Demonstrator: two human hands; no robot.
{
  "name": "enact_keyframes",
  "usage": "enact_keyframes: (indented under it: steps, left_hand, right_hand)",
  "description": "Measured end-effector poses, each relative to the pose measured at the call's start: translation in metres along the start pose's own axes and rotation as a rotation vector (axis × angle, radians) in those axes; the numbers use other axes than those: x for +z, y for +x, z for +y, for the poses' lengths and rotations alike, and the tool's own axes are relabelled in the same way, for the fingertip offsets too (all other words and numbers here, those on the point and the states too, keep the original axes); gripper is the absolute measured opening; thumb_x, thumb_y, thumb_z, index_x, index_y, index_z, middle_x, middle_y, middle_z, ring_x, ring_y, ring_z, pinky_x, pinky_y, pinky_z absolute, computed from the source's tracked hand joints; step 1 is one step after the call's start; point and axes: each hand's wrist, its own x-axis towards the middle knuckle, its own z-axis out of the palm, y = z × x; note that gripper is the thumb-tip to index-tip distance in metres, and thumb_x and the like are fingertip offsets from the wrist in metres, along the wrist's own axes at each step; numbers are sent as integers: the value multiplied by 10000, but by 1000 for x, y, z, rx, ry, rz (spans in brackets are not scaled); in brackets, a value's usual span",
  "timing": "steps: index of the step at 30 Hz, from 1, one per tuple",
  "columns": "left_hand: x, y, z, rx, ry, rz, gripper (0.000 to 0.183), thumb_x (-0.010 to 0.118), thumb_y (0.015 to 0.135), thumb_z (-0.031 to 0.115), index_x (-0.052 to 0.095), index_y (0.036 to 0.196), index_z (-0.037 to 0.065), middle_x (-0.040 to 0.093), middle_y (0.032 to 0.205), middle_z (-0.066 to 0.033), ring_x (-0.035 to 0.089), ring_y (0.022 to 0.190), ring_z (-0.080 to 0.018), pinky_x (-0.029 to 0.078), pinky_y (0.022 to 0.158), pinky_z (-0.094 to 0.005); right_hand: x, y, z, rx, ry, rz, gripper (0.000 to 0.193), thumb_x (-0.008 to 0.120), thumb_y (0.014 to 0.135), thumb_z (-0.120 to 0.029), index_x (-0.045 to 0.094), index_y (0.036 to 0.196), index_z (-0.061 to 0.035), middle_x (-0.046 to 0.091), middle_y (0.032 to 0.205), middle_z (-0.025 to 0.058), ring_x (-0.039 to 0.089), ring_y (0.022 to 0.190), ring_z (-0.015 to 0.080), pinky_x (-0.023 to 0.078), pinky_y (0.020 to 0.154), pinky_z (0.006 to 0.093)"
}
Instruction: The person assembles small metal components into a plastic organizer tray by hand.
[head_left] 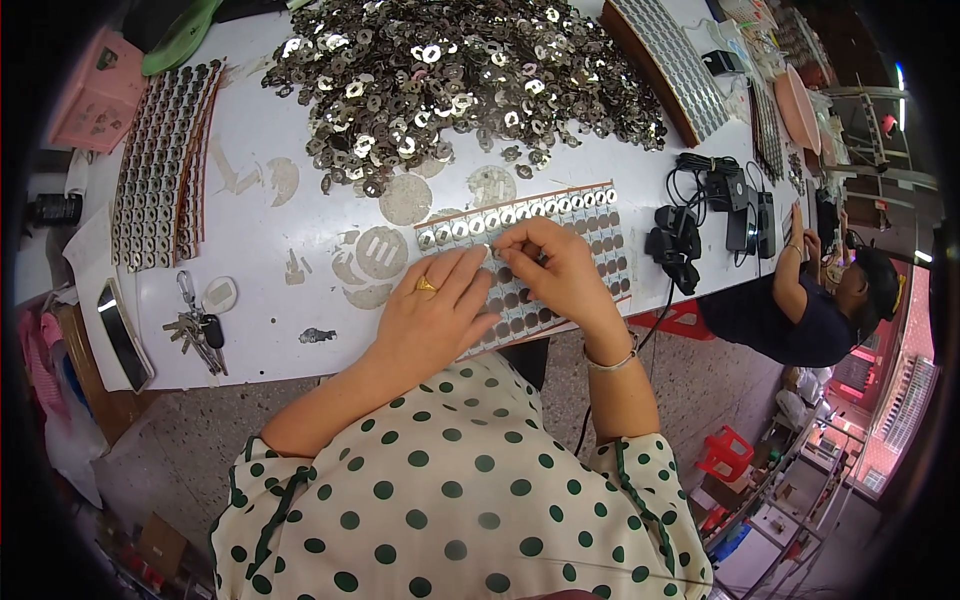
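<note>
In front of me lies a flat board (610, 240) with rows of round dark spots. Shiny metal pieces with holes (538, 208) fill its far row. My left hand (432, 305), a ring on one finger, rests flat over the board's left part with its fingers stretched out. Close to those fingertips, my right hand (556, 268) is closed in a pinch over the second row. Whatever sits between its thumb and fingers is too small and hidden to make out. Both hands cover part of the board.
A heap of loose metal pieces (450, 80) spreads across the far table. Stacked filled boards (160, 170) stand left, another (675, 65) at far right. Keys (200, 335), a phone (124, 335) and black cables with adapters (735, 205) lie around. A person (810, 300) works at right.
</note>
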Motion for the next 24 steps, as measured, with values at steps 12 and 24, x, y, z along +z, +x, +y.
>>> enact_keyframes:
  steps: [12,24]
  left_hand:
    - [0,-10,13,22,164,-187,812,693,823,642,595,1356,36,438,1541,-207,407,1411,-372,286,1200,-506]
    - [4,-11,9,15,48,-119,775,746,814,582,607,1343,33,471,1525,-142,407,1410,-366,274,1200,-517]
  right_hand:
    - [10,-5,7,-130,-181,162,181,758,863,3,677,1024,-12,575,882,57,573,664,115,483,589,271]
    - [-19,33,5,-296,-426,447,161,739,887,-88,696,1042,-71,607,970,105,666,781,298,537,660,395]
